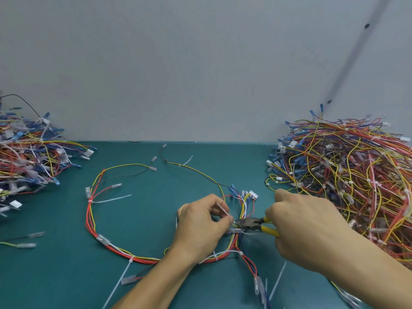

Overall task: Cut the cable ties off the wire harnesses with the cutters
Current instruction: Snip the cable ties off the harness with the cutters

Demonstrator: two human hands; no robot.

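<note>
A looped wire harness of red, yellow, white, blue and black wires [107, 246] lies on the teal worktop [145, 219], its ring open toward the left and its ends gathered near the centre, where a white multi-pin connector [253, 194] and small blue terminals sit just beyond the hands. Several translucent white cable ties remain on the loop; one [131, 259] sits at its near edge with its long tail running toward the camera.

The left hand [200, 228] pinches the bundle between thumb and fingertips, with a short piece of cable tie [223, 209] sticking up across its fingers. The right hand [305, 228] is closed around the yellow-handled metal cutters [254, 224], whose dark nose reaches the wires just beside the left fingertips; the jaws look nearly shut on the bundle, though whether they bite a tie cannot be told.

A large heap of tangled harnesses [347, 175] fills the right side of the worktop, and a second heap [29, 157] lies at the left edge. A pale grey wall [200, 63] rises behind. No readable writing or brand shows on anything.
</note>
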